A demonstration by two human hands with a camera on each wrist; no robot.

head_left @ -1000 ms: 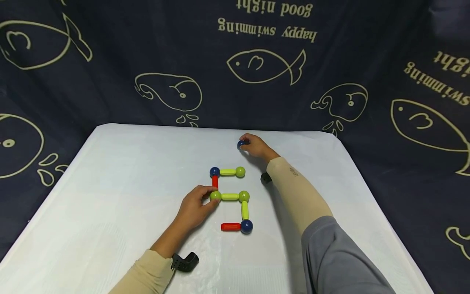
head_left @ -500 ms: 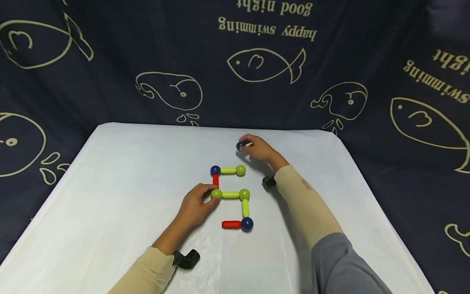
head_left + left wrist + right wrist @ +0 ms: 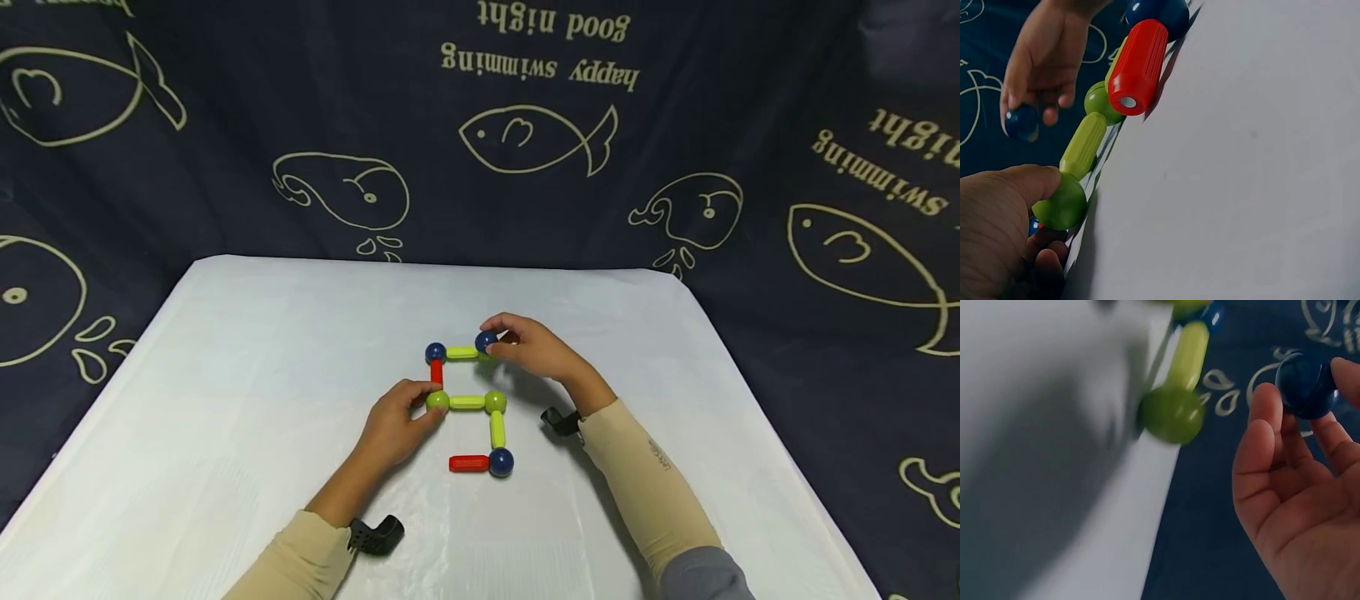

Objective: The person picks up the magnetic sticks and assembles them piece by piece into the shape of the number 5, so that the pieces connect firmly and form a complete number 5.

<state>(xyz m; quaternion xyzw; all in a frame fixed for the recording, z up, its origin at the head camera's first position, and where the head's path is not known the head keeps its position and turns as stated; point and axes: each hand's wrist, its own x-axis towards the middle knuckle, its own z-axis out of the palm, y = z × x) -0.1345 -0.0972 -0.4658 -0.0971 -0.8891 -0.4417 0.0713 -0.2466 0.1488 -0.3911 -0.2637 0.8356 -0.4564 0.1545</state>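
Observation:
My left hand (image 3: 396,423) pinches a green ball (image 3: 438,401) between thumb and fingers at the left of an S-shaped chain of rods and balls. A red rod (image 3: 437,373) leads from it to a blue ball (image 3: 435,353), and a yellow-green rod (image 3: 467,402) runs right to another green ball (image 3: 495,402). My right hand (image 3: 538,348) holds a loose blue ball (image 3: 1304,384) in its fingertips, raised above the table. In the head view that ball overlaps the top rod's right end, hiding most of the green end ball (image 3: 1174,415) there.
The chain's lower end has a blue ball (image 3: 501,462) and a red rod (image 3: 468,463) pointing left. All this lies on a white-covered table (image 3: 225,417). A dark cloth with fish drawings (image 3: 540,208) hangs behind the far edge. Black wrist straps (image 3: 377,535) show below the hands.
My right hand has moved from the far part of the table toward me with the blue ball, now at the chain's top right end. The left hand has stayed on the green ball.

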